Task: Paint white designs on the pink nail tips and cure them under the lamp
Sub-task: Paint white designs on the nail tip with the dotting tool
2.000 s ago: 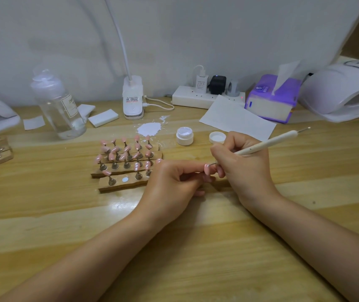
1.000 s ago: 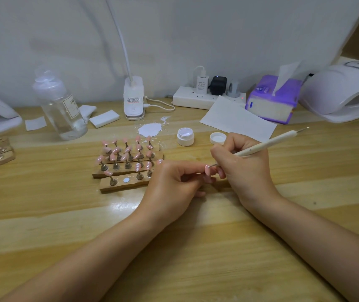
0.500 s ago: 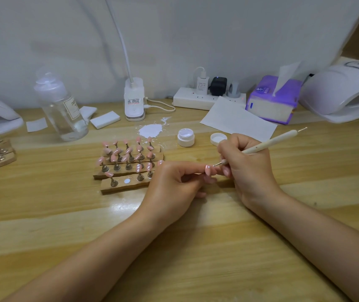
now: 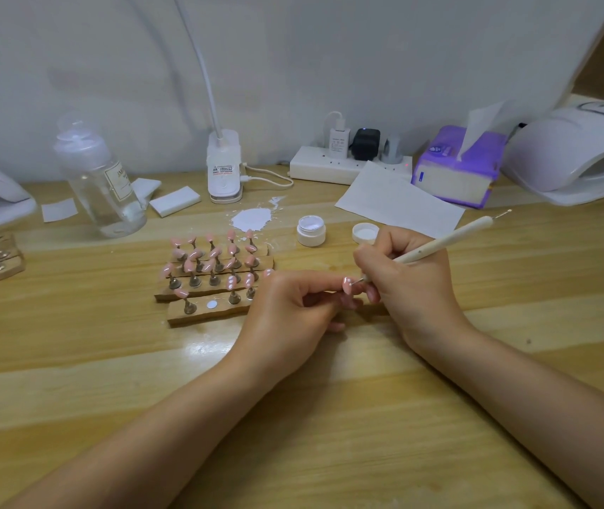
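You are dotting white onto a pink nail tip held over the counter.

Your left hand [image 4: 286,310] pinches the pink nail tip [image 4: 347,285] between curled fingers, just right of the wooden stand [image 4: 197,313] that carries the other pink tips on pegs. Your right hand [image 4: 408,284] grips the dotting pen [image 4: 443,243] like a pencil, its fine metal point touching the tip, which already shows small white dots. Behind the stand sit a white paint puddle [image 4: 252,219] on the counter [image 4: 293,435], an open white jar [image 4: 311,230] and its lid [image 4: 365,233]. The curing lamp [image 4: 572,152] stands far right of the stand, beside a purple tissue box [image 4: 454,170].
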A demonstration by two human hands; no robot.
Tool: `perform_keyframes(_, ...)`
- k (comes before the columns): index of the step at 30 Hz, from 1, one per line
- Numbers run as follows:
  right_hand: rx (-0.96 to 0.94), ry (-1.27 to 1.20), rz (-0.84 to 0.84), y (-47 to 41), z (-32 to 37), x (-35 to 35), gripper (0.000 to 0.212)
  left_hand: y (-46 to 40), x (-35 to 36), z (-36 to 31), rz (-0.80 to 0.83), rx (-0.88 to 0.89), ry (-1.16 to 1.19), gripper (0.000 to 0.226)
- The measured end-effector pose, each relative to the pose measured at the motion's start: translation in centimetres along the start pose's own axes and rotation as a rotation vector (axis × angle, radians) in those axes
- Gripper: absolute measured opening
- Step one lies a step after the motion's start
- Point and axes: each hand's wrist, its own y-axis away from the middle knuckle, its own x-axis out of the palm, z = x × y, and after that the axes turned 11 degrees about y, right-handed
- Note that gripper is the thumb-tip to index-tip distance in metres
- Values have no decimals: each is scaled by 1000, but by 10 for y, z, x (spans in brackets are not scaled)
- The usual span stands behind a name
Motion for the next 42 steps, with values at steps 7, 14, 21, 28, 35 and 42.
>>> perform_keyframes(7,3,8,-3,0,0,1,36,1,0,0,-2,-6,-1,43)
perform_keyframes(14,10,-2,3,1,2,1,36,1,0,-1,-3,-8,7,41)
perform_keyframes(21,19,-11,1,0,1,1,36,1,0,-1,-10,-5,1,31)
perform_keyframes(28,19,-2,4,0,0,1,33,1,1,-1,-16,-8,4,38)
perform_keyframes(35,27,-5,0,1,1,1,32,0,1,-1,-17,-16,2,39)
perform_keyframes(42,28,1,-3,1,2,1,36,0,0,-1,-11,-15,3,40)
